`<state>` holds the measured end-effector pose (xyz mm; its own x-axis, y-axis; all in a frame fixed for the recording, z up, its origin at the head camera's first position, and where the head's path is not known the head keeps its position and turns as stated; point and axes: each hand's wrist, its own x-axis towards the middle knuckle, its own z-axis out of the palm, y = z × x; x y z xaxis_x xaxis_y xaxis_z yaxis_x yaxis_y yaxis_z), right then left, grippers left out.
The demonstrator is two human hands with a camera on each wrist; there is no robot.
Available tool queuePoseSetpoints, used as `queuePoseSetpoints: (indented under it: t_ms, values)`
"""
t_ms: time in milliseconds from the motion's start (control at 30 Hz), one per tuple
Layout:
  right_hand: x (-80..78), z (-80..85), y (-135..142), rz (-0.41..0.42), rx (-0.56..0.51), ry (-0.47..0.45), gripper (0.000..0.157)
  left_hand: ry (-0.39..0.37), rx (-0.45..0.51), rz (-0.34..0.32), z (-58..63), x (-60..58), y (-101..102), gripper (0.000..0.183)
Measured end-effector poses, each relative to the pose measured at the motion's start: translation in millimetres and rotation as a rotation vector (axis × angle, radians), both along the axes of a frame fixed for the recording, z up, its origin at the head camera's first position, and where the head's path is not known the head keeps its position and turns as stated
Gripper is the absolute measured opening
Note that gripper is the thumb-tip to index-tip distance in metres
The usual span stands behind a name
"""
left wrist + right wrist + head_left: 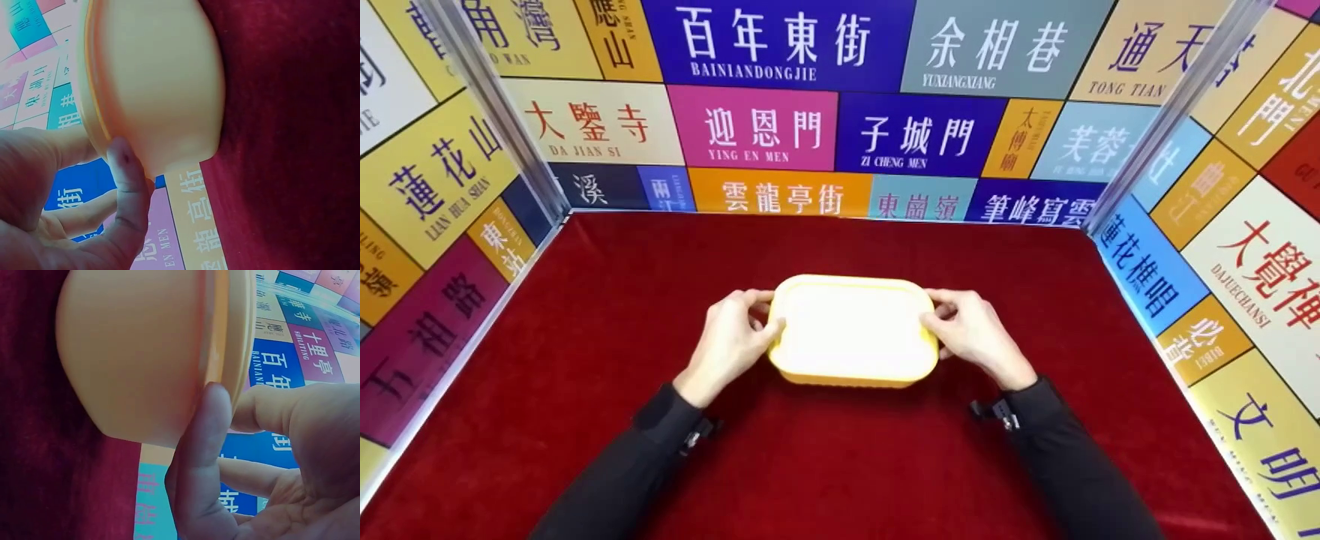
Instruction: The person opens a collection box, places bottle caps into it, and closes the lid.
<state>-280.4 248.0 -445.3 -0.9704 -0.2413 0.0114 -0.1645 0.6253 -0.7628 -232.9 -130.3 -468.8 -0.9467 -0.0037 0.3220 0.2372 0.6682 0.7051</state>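
A yellow plastic container with a pale lid (853, 328) stands on the red cloth, its long side facing me. My left hand (735, 324) pinches its left end, with the thumb on the lid's edge. In the left wrist view a fingertip (121, 154) presses up under the rim, against the yellow wall (163, 84). At the opposite end my right hand (969, 324) grips the same way. The right wrist view has that hand's finger (211, 410) below the orange-yellow rim and its thumb on the lid side. The contents are hidden under the lid.
Red velvety cloth (840, 465) covers the table. Upright panels with coloured signs (780, 45) enclose the back and both sides, joined by metal corner posts (1170, 112). Dark sleeves (615, 465) with small wrist devices (697, 433) cover both forearms.
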Motion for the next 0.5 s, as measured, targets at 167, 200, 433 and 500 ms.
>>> queuePoseSetpoints:
  t_ms: [167,200,433,500]
  values:
    - [-1.2,-9.2,0.1,0.003,0.028,-0.007,0.053,-0.016,-0.009,0.003,-6.0,0.3,0.1,0.037]
    - [-1.6,-10.1,0.1,0.003,0.025,-0.008,0.053,-0.022,-0.008,0.004,-6.5,-0.1,0.3,0.038]
    - [-4.0,-11.7,1.1,0.032,-0.029,-0.036,0.053,-0.057,0.009,0.0,-8.4,-3.0,2.2,0.038]
    - [-4.2,-11.5,1.8,0.044,-0.047,-0.052,0.053,-0.071,0.021,-0.004,-9.0,-3.7,2.4,0.038]
